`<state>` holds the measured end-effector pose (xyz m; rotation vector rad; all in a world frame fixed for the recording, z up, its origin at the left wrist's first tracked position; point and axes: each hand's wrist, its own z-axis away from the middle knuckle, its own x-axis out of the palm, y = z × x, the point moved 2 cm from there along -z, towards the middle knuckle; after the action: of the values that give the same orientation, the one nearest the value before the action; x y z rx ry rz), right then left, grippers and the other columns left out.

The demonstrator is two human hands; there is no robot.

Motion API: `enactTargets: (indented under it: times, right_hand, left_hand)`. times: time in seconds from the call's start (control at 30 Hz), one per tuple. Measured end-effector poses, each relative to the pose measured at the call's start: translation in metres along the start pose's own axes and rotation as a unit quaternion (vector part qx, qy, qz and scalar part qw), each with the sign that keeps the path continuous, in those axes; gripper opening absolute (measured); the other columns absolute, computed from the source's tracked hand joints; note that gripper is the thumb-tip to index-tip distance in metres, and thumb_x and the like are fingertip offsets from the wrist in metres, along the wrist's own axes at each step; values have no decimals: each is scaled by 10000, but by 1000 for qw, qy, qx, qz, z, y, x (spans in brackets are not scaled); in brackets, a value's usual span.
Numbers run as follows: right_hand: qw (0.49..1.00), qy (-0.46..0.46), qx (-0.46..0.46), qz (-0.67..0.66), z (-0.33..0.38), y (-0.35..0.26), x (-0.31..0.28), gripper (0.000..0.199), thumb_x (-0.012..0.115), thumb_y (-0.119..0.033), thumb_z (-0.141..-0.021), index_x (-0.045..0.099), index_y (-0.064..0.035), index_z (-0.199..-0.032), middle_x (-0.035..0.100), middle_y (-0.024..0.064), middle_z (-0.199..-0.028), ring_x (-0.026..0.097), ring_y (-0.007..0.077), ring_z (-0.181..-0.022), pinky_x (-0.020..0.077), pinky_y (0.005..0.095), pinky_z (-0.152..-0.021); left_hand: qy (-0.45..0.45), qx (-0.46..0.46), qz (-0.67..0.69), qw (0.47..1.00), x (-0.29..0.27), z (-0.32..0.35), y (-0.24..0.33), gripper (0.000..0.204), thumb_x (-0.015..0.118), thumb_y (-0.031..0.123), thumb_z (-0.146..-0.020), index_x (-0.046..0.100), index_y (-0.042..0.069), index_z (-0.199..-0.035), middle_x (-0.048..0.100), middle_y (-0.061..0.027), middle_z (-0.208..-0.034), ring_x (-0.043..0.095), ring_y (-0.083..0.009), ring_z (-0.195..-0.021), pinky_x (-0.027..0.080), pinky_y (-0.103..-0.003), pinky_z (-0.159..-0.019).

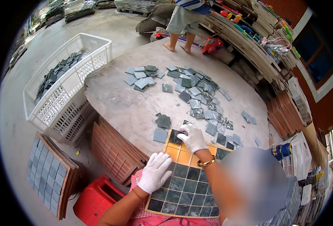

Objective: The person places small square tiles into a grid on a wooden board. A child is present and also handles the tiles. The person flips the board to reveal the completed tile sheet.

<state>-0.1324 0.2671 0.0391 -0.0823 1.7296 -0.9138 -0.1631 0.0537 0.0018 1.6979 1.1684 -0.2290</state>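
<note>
A yellow grid tray [173, 150] lies at the table's near edge, its lower rows filled with dark green-grey square stone tiles [179, 170]. My right hand [195, 139], in a white glove, pinches the edge of a dark stone tile [175, 137] at the tray's far left cell. Fingers stretched out, my white-gloved left hand [156, 174] rests at the tray's left edge and holds nothing. Several yellow cells between the two hands are bare. Just beyond the tray lie a few loose tiles, among them a pale grey tile [160, 135].
Loose tiles [196, 90] are heaped across the stone table [117, 90]. White crates [74, 73] with more tiles stand left. Red-brown grid trays [113, 145], a red plastic stool [98, 201] and a tiled panel [46, 171] are nearby. A barefoot person [185, 26] stands at the far edge.
</note>
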Motion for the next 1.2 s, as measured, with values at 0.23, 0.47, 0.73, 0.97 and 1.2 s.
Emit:
enactTargets:
  times: [0.23, 0.47, 0.73, 0.97, 1.2]
  right_hand:
    - [990, 6, -96, 105, 20, -12, 19, 181, 654, -179, -777, 603, -50, -893, 596, 154, -894, 595, 337, -864, 479, 427, -745]
    - [996, 10, -30, 86, -24, 1, -10, 228, 588, -212, -815, 595, -67, -992, 628, 167, -925, 604, 357, -896, 481, 439, -778]
    - [980, 91, 60, 167, -103, 58, -24, 275, 624, -233, -799, 611, -76, -1024, 619, 166, -1058, 591, 349, -980, 477, 444, -841]
    - [962, 73, 59, 257, -168, 48, -9, 391, 645, -260, -805, 554, -79, -1139, 604, 127, -1123, 554, 340, -1052, 456, 429, -898]
    - [929, 31, 39, 368, -214, 65, -4, 454, 371, -176, -925, 386, -121, -1376, 363, 85, -1442, 328, 323, -1317, 331, 469, -1041]
  left_hand:
    - [55, -36, -51, 997, -19, -31, -21, 472, 658, 111, -748, 544, 17, -1196, 528, -177, -1264, 471, -361, -1204, 363, -451, -1032]
    - [-27, -13, -146, 989, 14, -46, -24, 526, 645, 270, -789, 528, 25, -1239, 526, -143, -1290, 455, -282, -1237, 292, -434, -1067]
    - [-10, -11, -114, 993, 9, -50, -19, 494, 633, 226, -792, 536, 24, -1232, 536, -140, -1281, 480, -295, -1203, 302, -443, -1057]
    - [-13, -26, -110, 994, 7, -49, -21, 484, 622, 230, -796, 542, 41, -1234, 550, -132, -1263, 498, -291, -1184, 321, -437, -1040]
    - [-3, -40, -75, 996, 5, -51, -21, 424, 643, 161, -766, 595, 53, -1174, 588, -126, -1214, 537, -293, -1140, 359, -440, -1011]
